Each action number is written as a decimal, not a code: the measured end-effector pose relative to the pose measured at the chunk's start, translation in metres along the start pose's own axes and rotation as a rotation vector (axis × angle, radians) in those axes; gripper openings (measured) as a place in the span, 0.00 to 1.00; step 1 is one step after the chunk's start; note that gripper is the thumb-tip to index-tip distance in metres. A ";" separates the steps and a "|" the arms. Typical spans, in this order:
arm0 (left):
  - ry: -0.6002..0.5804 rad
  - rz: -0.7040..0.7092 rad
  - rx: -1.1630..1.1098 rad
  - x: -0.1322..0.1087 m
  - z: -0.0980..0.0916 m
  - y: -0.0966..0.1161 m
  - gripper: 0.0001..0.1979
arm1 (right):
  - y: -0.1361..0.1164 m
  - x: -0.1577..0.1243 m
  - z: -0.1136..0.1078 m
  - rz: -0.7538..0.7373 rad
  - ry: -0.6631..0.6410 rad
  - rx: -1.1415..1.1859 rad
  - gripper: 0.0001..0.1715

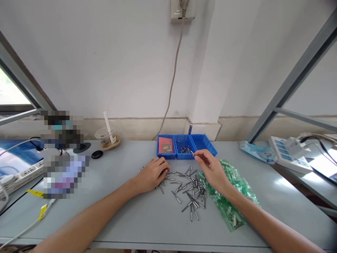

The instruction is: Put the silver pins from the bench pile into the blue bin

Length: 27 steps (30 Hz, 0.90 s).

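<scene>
Here the bare right hand is hovering toward the far edge of the tabletop, thumb and index finger pinching almost together on 1 slim silver metal pin. That pin is hanging right at the near rim of the blue plastic middle bin, its visible end slanting away to the far left, over the bin. The bare left hand is resting farther off, its fingers curling down among the loose grey metal pins; whether they're gripping any, I cannot tell. The right is clearly sitting nearer the bin.
</scene>
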<state>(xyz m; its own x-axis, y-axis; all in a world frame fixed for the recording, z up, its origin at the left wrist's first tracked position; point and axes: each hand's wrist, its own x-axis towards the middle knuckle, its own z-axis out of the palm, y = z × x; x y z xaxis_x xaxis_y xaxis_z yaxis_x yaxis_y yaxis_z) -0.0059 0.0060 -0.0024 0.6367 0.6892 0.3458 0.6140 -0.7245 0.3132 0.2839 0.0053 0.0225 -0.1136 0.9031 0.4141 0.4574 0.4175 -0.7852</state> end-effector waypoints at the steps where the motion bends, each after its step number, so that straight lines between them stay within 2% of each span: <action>1: 0.001 0.002 0.002 0.000 0.000 0.000 0.08 | -0.001 0.000 0.000 0.001 -0.001 0.002 0.13; 27: 0.016 0.005 0.002 0.000 0.002 -0.001 0.08 | 0.005 0.001 0.001 0.023 -0.017 -0.015 0.14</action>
<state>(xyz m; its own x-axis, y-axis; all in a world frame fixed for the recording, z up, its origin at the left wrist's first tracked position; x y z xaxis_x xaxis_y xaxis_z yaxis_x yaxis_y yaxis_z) -0.0056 0.0066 -0.0044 0.6323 0.6851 0.3617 0.6115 -0.7280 0.3099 0.2856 0.0080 0.0184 -0.1178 0.9143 0.3875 0.4730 0.3948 -0.7877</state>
